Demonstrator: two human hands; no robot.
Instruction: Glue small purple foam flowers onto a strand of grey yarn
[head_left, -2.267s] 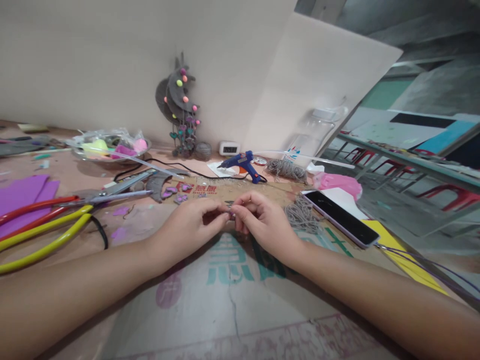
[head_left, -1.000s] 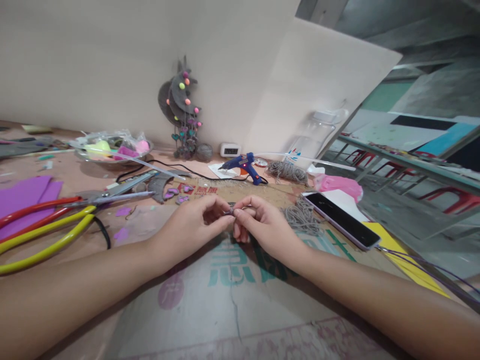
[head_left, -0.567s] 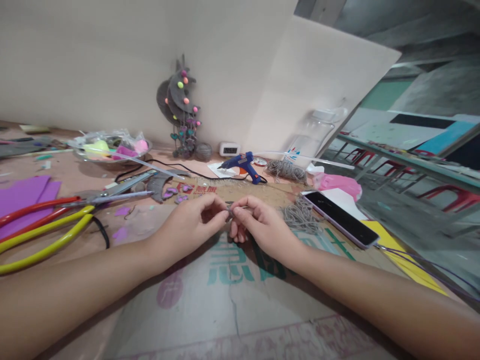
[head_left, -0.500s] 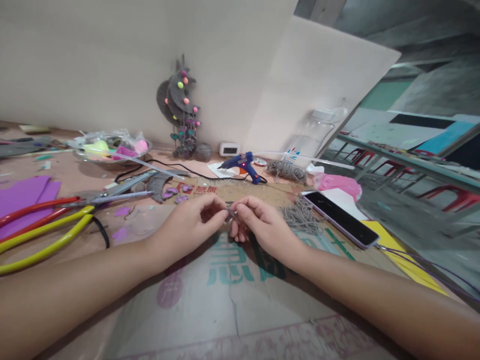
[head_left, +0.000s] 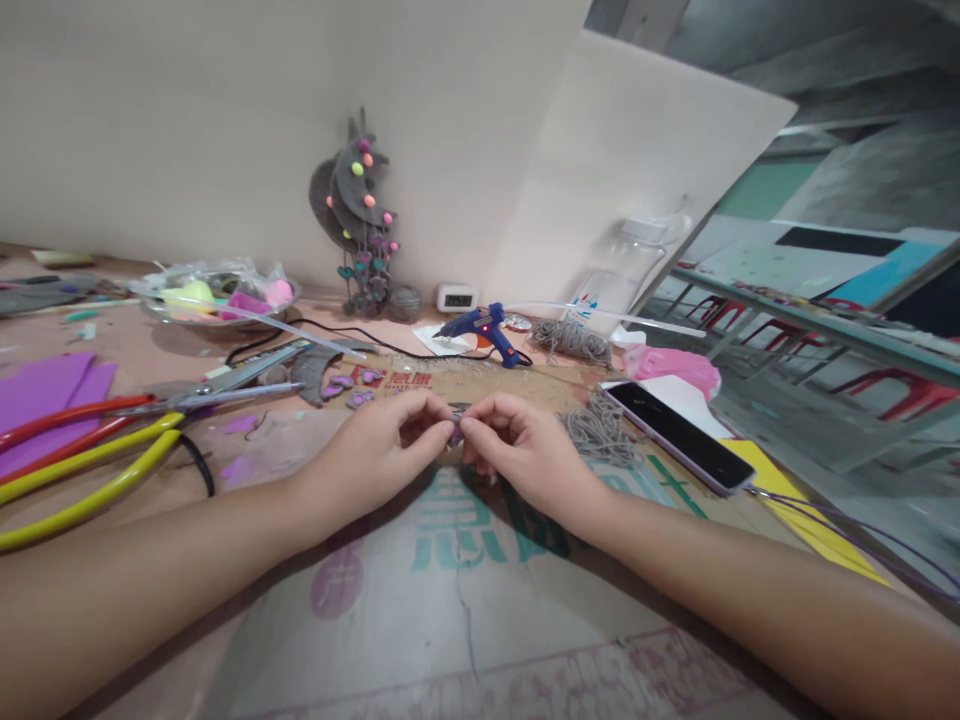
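Note:
My left hand [head_left: 401, 440] and my right hand [head_left: 517, 445] meet over the printed cardboard [head_left: 390, 620]. Between their thumbs and forefingers they pinch a small purple-and-grey piece [head_left: 455, 430], mostly covered by the fingertips. Ahead of my left hand lie similar small purple-and-grey pieces [head_left: 339, 384], beside a grey felt crescent [head_left: 315, 372]. Loose grey yarn [head_left: 604, 430] is bunched just beyond my right hand. Behind the hands, a blue glue gun [head_left: 484, 330] shows a lit red light.
Red-handled and yellow-handled tools [head_left: 112, 450] lie at left near purple sheets [head_left: 49, 400]. A clear bowl [head_left: 217, 310] holds bright balls. A grey moon ornament [head_left: 352, 200] stands by the board. Right are a phone [head_left: 679, 435], a bottle [head_left: 619, 270] and a pink bag [head_left: 671, 370].
The fingers have shifted slightly around the small piece, and more of its purple shows. My right hand's lower fingers have curled in. Both hands still pinch at the same spot.

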